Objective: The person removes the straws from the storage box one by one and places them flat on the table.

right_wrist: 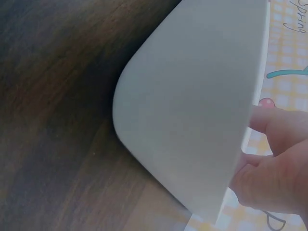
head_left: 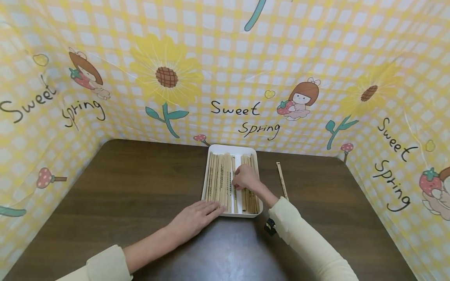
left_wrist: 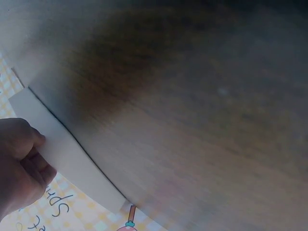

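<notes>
Your right hand (head_left: 247, 178) bends its fingers over a slim tan stick (head_left: 235, 203) inside a white tray (head_left: 232, 148); whether they pinch it, you cannot tell, as the fingertips are hidden. Your left hand (head_left: 197, 217) lies with fingers extended on the tray's near corner, at 7 o'clock from its centre. The tray sits at 12 o'clock from you on a dark wooden table (head_left: 140, 171). Inside, a wide group of sticks (head_left: 219, 183) fills the 9 o'clock side and a smaller bundle (head_left: 250, 205) the 3 o'clock side. Outside, at 3 o'clock, one loose stick (head_left: 281, 175) lies near the tray.
</notes>
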A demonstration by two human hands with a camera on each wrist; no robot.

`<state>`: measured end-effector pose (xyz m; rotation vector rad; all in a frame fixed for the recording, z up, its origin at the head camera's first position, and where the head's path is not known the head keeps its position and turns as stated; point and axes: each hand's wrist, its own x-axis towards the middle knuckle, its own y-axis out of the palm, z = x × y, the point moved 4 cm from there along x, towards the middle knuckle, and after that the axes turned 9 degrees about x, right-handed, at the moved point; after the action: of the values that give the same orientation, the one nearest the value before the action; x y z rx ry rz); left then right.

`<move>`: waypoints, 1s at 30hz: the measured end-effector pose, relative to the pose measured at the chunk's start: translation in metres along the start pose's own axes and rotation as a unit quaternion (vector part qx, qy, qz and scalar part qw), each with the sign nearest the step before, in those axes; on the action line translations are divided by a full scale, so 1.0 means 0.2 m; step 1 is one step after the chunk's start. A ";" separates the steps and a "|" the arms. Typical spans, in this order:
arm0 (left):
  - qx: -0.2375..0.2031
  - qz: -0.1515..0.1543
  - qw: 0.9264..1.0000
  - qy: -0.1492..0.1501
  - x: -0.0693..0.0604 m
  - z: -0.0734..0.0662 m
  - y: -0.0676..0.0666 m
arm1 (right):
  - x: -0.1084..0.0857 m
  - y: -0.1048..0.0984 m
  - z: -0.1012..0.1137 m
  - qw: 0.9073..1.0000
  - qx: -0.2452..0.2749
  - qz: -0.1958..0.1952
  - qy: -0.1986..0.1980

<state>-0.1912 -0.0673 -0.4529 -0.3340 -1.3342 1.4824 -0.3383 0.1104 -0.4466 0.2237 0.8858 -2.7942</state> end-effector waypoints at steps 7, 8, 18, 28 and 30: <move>-0.002 0.016 1.000 -0.004 0.00 0.00 0.01 | -0.01 0.00 0.00 1.000 0.002 0.010 0.005; -0.003 0.018 1.000 -0.004 0.00 0.00 0.01 | -0.01 -0.01 0.00 1.000 0.003 0.010 0.007; 0.002 0.028 1.000 -0.001 0.00 0.00 0.02 | -0.05 -0.13 0.01 0.999 0.023 -0.010 0.029; -0.004 0.035 0.999 -0.003 -0.01 0.00 0.02 | -0.07 -0.36 -0.06 0.995 0.093 -0.018 0.043; -0.004 0.034 0.999 -0.003 -0.01 0.00 0.02 | -0.07 -0.40 -0.07 0.994 0.095 -0.022 0.048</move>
<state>-0.1928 -0.0679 -0.4569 -0.3835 -1.3441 1.5357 -0.3424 0.1845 -0.4121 0.3750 0.6517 -2.9301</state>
